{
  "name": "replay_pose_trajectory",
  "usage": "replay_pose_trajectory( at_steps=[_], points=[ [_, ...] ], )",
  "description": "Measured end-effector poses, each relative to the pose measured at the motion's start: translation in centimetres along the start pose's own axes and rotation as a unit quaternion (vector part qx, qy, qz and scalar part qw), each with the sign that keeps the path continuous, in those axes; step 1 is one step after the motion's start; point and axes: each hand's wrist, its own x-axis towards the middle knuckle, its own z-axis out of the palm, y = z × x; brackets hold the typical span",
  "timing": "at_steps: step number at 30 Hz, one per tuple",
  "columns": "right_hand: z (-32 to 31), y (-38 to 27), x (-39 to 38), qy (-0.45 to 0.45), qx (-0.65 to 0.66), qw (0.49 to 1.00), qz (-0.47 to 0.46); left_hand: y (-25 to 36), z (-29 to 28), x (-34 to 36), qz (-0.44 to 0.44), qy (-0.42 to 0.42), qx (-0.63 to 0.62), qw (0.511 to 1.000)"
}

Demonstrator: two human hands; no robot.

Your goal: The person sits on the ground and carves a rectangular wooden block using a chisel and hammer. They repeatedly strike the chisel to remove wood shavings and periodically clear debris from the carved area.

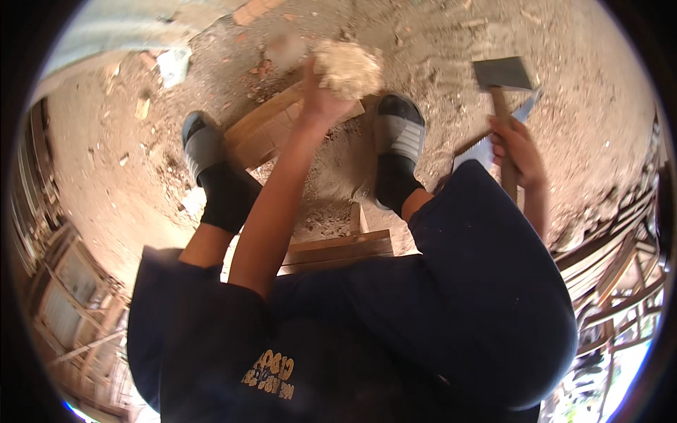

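My left hand (328, 104) is closed around a rough, pale, chunky piece that looks like wood (348, 69), raised above the ground beyond my feet; motion blurs its surface. Under that hand and forearm, a squared wooden block (264, 134) lies on the dirt between my sandals. At the right, my right hand (518, 151) grips the wooden handle of a hatchet (503, 73), its broad dark head pointing away from me. Below the hatchet, partly covered by my hand and knee, a saw (476, 153) rests on the ground with its toothed blade showing.
Wooden pieces of a low seat (338, 248) show between my legs. A white plastic scrap (173, 67) lies at the far left, and a reddish brick (255, 10) at the far edge. Stacked wood strips (610, 254) line the right side; a wooden frame (77, 303) stands at the left.
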Motion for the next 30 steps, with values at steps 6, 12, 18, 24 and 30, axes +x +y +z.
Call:
replay_pose_trajectory(
  at_steps=[6,12,18,24,30],
  points=[
    [-5.1,-13.7,-13.6,0.155,-0.159,0.942,-0.253,2.6,-0.8,0.7,-0.166,-0.003,-0.111,0.98],
    [2.4,-12.8,-20.2,0.241,-0.085,0.868,-0.425,2.8,0.1,2.2,-0.156,0.001,-0.149,0.976],
    [16.3,-1.0,-15.3,0.024,-0.157,0.975,-0.157,3.3,-2.1,0.6,-0.167,0.022,-0.185,0.968],
    [15.9,-6.4,-23.8,0.125,-0.222,0.891,-0.375,2.2,-1.0,-0.1,-0.169,0.076,-0.249,0.951],
    [12.4,-16.2,-29.4,0.05,0.043,0.763,-0.643,0.6,-0.3,-1.2,-0.205,0.056,-0.19,0.958]
  ],
)
